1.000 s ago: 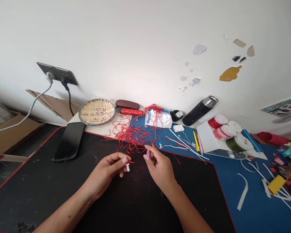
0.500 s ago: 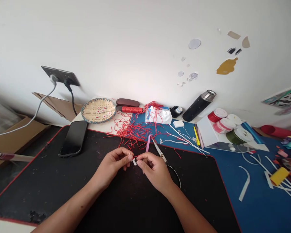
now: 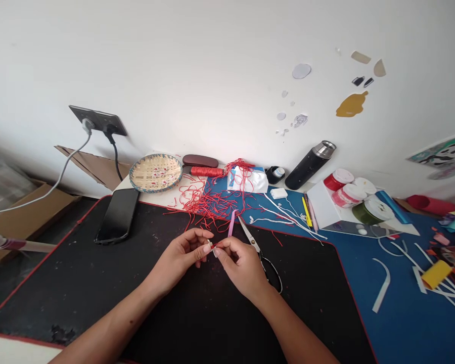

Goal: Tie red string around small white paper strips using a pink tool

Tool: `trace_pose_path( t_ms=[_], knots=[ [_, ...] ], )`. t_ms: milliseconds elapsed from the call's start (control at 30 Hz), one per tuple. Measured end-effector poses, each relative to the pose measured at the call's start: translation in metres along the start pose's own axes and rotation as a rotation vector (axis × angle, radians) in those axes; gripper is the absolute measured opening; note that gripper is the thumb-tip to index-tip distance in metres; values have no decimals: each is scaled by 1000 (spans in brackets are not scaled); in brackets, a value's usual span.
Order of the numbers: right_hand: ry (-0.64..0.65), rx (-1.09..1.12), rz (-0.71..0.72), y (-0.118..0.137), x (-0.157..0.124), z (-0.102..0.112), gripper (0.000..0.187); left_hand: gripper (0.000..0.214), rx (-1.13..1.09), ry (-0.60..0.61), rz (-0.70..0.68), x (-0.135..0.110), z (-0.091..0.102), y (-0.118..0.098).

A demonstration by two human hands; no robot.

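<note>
Over the black desk mat (image 3: 79,288), my left hand (image 3: 184,255) and my right hand (image 3: 240,265) meet fingertip to fingertip. Both pinch a short red cord with a small white piece (image 3: 211,246) between them. A pink stick (image 3: 231,223) lies on the mat just beyond my right hand. Scissors (image 3: 261,253) lie right beside that hand, blades pointing away from me. A heap of red cord scraps (image 3: 208,202) sits a little farther back.
A black phone (image 3: 118,215) lies at the left, a woven basket (image 3: 155,173) and a red thread spool (image 3: 207,172) behind it. A black flask (image 3: 311,164), ribbon rolls (image 3: 358,199) and white strips (image 3: 288,217) lie at the right on the blue mat (image 3: 402,313). Paper scraps crowd the far right edge.
A second ago my right hand held the pink stick; it now lies on the mat and that hand has joined the left on the red cord. The scissors came into view.
</note>
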State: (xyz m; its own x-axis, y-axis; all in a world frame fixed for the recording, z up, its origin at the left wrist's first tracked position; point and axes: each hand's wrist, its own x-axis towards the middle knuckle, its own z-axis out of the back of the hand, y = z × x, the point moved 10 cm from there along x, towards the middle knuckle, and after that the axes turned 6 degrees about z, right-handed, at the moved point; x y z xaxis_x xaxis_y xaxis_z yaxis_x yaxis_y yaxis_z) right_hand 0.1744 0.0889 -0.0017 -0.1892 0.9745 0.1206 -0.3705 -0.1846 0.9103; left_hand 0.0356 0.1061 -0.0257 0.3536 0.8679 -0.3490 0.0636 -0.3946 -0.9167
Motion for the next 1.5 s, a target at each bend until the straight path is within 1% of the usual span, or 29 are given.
trace_pose_path(
  t_ms=[67, 200, 467, 667, 833, 933, 1033, 1333, 1433, 1500],
  knots=[
    [-16, -1, -7, -1, 0, 3, 16, 41, 42, 5, 13, -1, -1, -1],
    [-34, 13, 11, 1, 0, 6, 17, 36, 164, -3, 46, -4, -4, -2],
    [-9, -7, 33, 3, -1, 3, 20, 29, 267, -48, -1, -5, 0, -7],
    [20, -6, 40, 3, 0, 1, 20, 26, 355, -70, -44, -7, 1, -10],
    [39, 3, 21, 2, -1, 1, 21, 21, 463, -89, -133, -10, 1, -19],
    [56, 4, 8, 0, -1, -1, 20, 19, 523, -75, -180, -11, -1, -23],
    [68, -5, -10, -3, -2, -2, 19, 18, 565, -57, -196, -12, -3, -24],
    [143, -26, -33, -10, -2, -7, 18, 15, 583, -53, -171, -8, -5, -23],
    [131, -18, -57, -14, -1, -6, 17, 16, 565, -54, -119, -5, -5, -18],
    [115, 6, -65, -15, -1, -6, 17, 19, 512, -54, -72, -4, -4, -13]
  ],
)
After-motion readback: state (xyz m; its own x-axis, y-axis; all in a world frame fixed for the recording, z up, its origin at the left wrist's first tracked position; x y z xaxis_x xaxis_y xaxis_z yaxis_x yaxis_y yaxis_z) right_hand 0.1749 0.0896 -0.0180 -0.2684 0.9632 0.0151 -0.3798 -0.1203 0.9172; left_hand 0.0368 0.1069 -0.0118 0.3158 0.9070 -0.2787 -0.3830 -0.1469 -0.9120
